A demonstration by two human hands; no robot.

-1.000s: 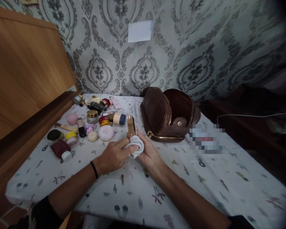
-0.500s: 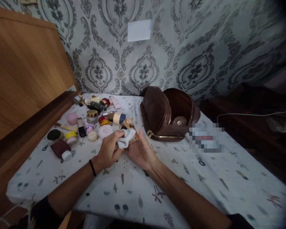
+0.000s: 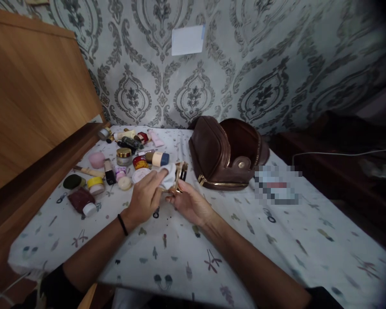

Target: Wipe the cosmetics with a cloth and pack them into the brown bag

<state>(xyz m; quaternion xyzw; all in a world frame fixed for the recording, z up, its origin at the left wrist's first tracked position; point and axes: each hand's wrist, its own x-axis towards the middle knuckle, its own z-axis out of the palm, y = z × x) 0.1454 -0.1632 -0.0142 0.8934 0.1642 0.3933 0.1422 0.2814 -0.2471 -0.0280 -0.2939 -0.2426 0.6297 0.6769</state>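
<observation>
Left hand [image 3: 144,198] fingers press white cloth [image 3: 167,175] on gold compact [image 3: 180,172], pinched by right hand [image 3: 189,203]. Risk: compact slips toward jars [image 3: 125,156] at 10 o'clock.

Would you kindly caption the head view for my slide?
Left hand presses white cloth against gold rectangular case held by right hand, beside open brown leather pouch.

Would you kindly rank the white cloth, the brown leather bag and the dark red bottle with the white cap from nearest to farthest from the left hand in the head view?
1. White cloth: held in the left hand at its fingertips.
2. Dark red bottle: to the left, near the table edge.
3. Brown leather bag: to the right and farther back, lying open.
</observation>
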